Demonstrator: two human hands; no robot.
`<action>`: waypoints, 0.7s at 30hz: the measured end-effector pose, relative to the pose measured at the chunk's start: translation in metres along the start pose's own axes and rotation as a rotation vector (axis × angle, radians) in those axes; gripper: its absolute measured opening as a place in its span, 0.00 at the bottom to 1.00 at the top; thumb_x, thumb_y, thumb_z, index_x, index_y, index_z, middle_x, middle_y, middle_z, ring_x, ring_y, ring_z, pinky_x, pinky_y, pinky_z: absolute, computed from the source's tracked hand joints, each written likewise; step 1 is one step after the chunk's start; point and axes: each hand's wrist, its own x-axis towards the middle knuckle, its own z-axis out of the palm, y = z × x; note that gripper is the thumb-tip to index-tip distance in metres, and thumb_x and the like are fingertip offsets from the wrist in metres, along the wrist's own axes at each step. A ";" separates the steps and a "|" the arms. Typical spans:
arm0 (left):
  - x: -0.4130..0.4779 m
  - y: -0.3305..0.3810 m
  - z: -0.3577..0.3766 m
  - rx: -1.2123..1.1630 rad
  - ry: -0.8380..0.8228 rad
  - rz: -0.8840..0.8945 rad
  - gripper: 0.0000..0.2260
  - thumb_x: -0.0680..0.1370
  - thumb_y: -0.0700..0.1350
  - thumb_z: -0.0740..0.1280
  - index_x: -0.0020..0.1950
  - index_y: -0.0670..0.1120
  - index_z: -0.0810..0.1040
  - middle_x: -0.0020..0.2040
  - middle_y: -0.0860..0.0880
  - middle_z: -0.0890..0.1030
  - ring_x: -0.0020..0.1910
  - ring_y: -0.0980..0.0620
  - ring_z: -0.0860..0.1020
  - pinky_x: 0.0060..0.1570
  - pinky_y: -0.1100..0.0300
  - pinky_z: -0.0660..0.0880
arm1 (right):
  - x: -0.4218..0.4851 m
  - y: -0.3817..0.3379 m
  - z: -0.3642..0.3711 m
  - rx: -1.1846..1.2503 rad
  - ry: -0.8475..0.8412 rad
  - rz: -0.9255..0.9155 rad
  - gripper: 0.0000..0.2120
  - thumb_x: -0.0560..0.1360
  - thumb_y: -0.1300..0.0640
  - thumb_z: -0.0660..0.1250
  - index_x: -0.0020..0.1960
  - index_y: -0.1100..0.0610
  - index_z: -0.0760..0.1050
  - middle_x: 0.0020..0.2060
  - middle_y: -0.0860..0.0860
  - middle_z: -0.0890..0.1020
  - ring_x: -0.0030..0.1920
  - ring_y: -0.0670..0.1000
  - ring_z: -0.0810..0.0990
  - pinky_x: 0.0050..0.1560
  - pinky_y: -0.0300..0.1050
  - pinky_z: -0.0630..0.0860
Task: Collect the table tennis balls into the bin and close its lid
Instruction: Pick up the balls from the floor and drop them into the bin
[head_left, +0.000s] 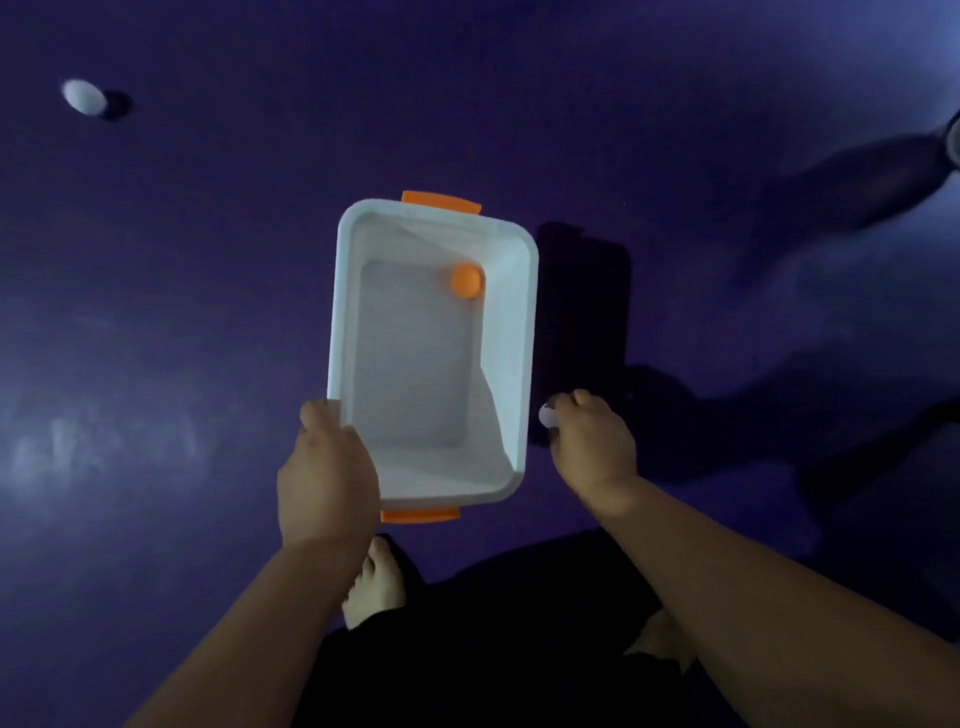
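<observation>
A single head-worn wide-angle camera is looking almost straight down, facing the purple floor (156, 364) in front of the person. It is sitting close above the forearms (249, 623), which are reaching up from the bottom edge, with the bin (522, 332) filling mid-frame and a bare foot (374, 582) showing just beneath it

The open white bin (511, 332) holds an orange ball (466, 280) at its 1 o'clock, with a white ball (83, 96) out at 10 o'clock and a second white ball (546, 415) at 4.
</observation>
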 end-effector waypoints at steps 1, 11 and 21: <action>0.005 -0.002 0.011 -0.003 0.000 -0.005 0.08 0.80 0.35 0.53 0.58 0.38 0.66 0.49 0.32 0.76 0.46 0.29 0.75 0.40 0.51 0.62 | 0.010 0.006 0.016 -0.027 -0.011 0.002 0.13 0.75 0.65 0.60 0.58 0.59 0.74 0.52 0.56 0.77 0.50 0.56 0.75 0.41 0.46 0.69; 0.016 -0.004 0.064 0.001 -0.038 0.004 0.08 0.80 0.37 0.55 0.59 0.40 0.67 0.49 0.34 0.77 0.47 0.30 0.75 0.41 0.51 0.63 | 0.032 0.054 0.071 0.204 0.083 0.094 0.16 0.75 0.62 0.63 0.63 0.59 0.72 0.57 0.58 0.72 0.57 0.58 0.72 0.44 0.46 0.71; -0.038 0.094 0.073 -0.136 -0.221 0.168 0.09 0.79 0.37 0.54 0.59 0.41 0.68 0.51 0.34 0.79 0.48 0.32 0.77 0.42 0.51 0.67 | -0.024 0.053 -0.063 0.514 0.490 -0.039 0.25 0.72 0.52 0.67 0.65 0.61 0.70 0.55 0.54 0.76 0.54 0.49 0.75 0.56 0.38 0.72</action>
